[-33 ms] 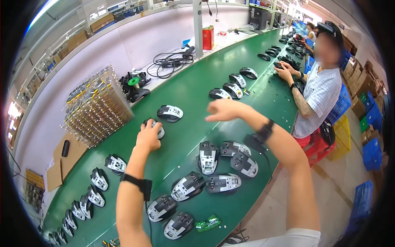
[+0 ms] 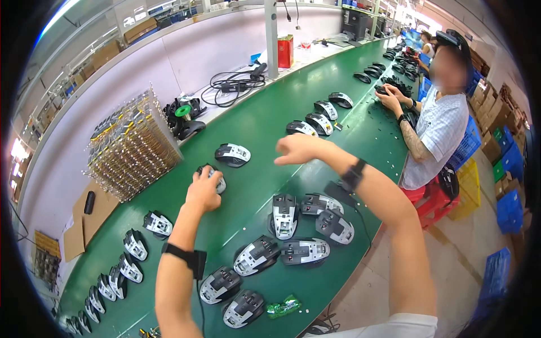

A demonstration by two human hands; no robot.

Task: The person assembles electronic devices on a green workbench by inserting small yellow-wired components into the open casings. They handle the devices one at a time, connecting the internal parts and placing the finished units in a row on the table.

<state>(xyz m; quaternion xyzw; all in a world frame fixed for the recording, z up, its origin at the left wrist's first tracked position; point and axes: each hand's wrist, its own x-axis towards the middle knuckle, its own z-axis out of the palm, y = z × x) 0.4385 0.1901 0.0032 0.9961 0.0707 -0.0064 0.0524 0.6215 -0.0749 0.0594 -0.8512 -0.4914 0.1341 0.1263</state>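
My left hand (image 2: 204,190) is wrapped over a grey-and-black computer mouse (image 2: 220,181) lying on the green bench, its fingers hiding most of the shell. Just beyond it lies another part-assembled mouse (image 2: 233,155), untouched. To the right, my right hand (image 2: 301,150) hovers above the bench with loosely bent fingers apart from the thumb and nothing visible in them. Several opened mice, among them one standing lengthwise (image 2: 284,217), lie in a cluster below the right hand. A dark strap with a cable circles each wrist.
A row of mice (image 2: 135,244) runs down the left side. A tall stack of circuit boards (image 2: 132,149) stands by the back partition, near coiled black cables (image 2: 232,87). More mice (image 2: 319,123) sit farther along. A co-worker (image 2: 437,124) sits at right. Green crumpled packet (image 2: 284,307) lies near the front edge.
My right hand has shifted slightly left. My left hand stays on the same mouse, with its forearm moved a little.
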